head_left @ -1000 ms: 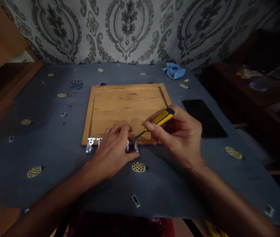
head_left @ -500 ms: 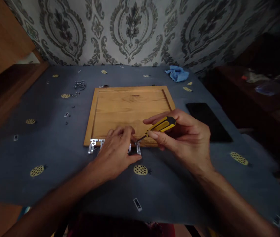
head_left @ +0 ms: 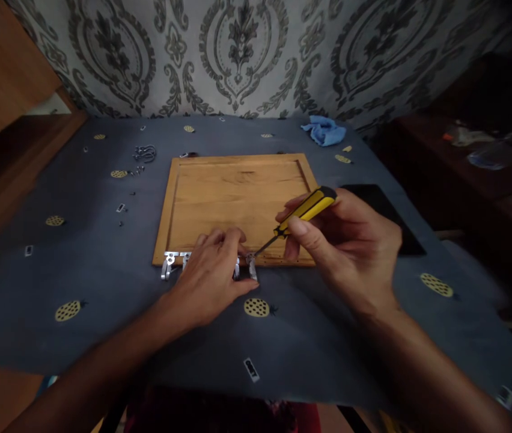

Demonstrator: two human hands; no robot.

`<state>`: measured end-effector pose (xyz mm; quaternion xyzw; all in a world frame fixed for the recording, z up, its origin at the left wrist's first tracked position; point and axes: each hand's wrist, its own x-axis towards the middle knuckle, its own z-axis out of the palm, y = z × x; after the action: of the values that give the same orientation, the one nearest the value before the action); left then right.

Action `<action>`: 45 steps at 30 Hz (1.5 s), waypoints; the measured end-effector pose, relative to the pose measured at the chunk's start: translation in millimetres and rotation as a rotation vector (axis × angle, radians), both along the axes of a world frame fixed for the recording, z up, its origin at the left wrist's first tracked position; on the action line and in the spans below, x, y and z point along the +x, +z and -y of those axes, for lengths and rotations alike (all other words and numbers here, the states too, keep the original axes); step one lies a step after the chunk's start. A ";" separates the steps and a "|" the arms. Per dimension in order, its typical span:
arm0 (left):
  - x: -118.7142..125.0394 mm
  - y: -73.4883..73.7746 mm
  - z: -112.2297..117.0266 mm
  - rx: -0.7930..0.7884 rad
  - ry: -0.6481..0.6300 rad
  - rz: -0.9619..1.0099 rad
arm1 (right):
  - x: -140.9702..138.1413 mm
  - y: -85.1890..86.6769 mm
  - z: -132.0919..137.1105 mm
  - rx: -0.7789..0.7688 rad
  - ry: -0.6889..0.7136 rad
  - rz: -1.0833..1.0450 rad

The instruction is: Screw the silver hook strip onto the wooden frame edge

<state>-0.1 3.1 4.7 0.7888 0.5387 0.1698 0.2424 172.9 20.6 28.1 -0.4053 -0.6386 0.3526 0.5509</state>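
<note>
Right hand [head_left: 350, 246] pinches a yellow-and-black screwdriver [head_left: 306, 208] between the thumb and the first fingers. The handle is tilted up and to the right, and the thin shaft slopes down to the left. The tip sits at the right end of a metal hook rack [head_left: 168, 263], right at the near edge of the wooden board [head_left: 238, 192]. Whether the tip is in a screw head is too small to tell.

Left hand [head_left: 211, 279] lies palm down over the middle of the hook rack, fingers bent and close together, fingertips on the board's near rim. It covers most of the rack. Only the left-end hooks and one hook by the screwdriver tip show, hanging off the board edge onto the cloth.

The wooden board lies flat in the centre of the table, with a raised frame around a recessed panel. A row of small holes runs along its near rail on the right, under the right hand.

The table is covered by a blue-grey tablecloth [head_left: 103, 288] with a yellow pineapple print. One pineapple [head_left: 256, 307] is just near of the left hand.

A black phone [head_left: 411, 243] lies flat to the right of the board, partly hidden behind the right hand.

A crumpled blue cloth [head_left: 325, 130] sits at the far right corner of the board, apart from it.

Loose metal hooks [head_left: 145, 153] are piled far left of the board. Small screws [head_left: 121, 208] are scattered nearer on the left, well apart from the hands.

Patterned damask wallpaper [head_left: 242, 54] stands behind the table.
</note>
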 end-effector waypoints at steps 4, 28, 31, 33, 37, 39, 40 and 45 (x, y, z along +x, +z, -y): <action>0.2 -1.1 0.6 0.000 0.003 0.002 | 0.5 -5.2 -1.3 -0.017 0.041 0.027; 0.1 -1.6 0.3 -0.008 0.000 0.028 | -2.4 -10.3 1.2 -0.088 0.106 -0.026; 0.2 -1.0 0.5 -0.008 0.004 0.026 | -3.4 -9.8 -0.1 -0.086 0.065 -0.026; 0.1 -1.0 0.6 -0.011 0.000 0.025 | -2.5 -7.9 -1.0 -0.077 0.067 0.008; -1.0 -2.3 0.6 -0.011 -0.012 0.035 | 1.8 -2.3 -2.5 -0.074 0.147 0.074; -1.4 -2.7 0.6 -0.013 -0.017 0.039 | 3.3 -0.5 -2.6 -0.071 0.159 0.083; -1.5 -2.7 0.6 -0.015 -0.018 0.040 | 3.7 -0.2 -2.4 -0.066 0.156 0.084; -0.8 -1.0 0.7 -0.015 -0.005 0.023 | 2.8 -2.4 -1.4 -0.028 0.120 0.107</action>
<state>-0.9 2.3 3.7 0.7863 0.5352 0.1743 0.2547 175.7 22.0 25.7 -0.3923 -0.6851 0.3718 0.4883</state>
